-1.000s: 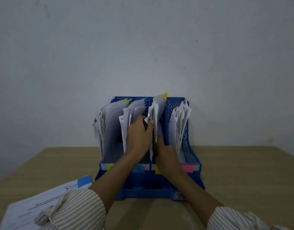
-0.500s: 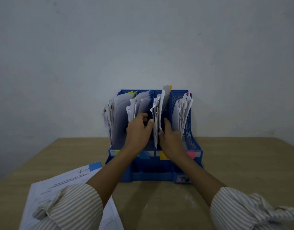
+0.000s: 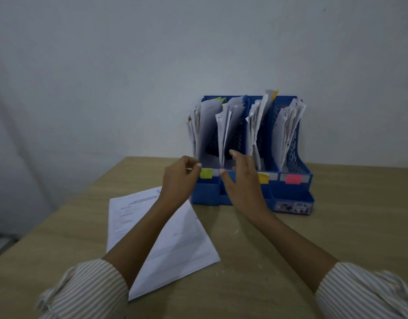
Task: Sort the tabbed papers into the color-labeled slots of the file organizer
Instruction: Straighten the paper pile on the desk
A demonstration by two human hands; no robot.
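A blue file organizer (image 3: 290, 199) with several slots stands at the back of the wooden table against the wall. Its front carries a green label (image 3: 206, 173), a yellow label (image 3: 263, 177) and a pink label (image 3: 293, 178); the second slot's label is hidden behind my right hand. White papers fill every slot, and a paper with an orange tab (image 3: 274, 94) sticks up from the third. My left hand (image 3: 180, 178) hovers in front of the green slot, fingers loosely curled, empty. My right hand (image 3: 241, 178) is spread in front of the second slot, empty.
One white printed sheet (image 3: 175, 247) lies flat on the table (image 3: 336, 226) to the left of the organizer, partly under my left forearm. A plain grey wall rises just behind the organizer. The table's left edge runs diagonally at the left.
Both hands have pulled back out of the third slot's papers and shifted left and down to the organizer's front. The view has swung left, so the organizer now sits right of centre.
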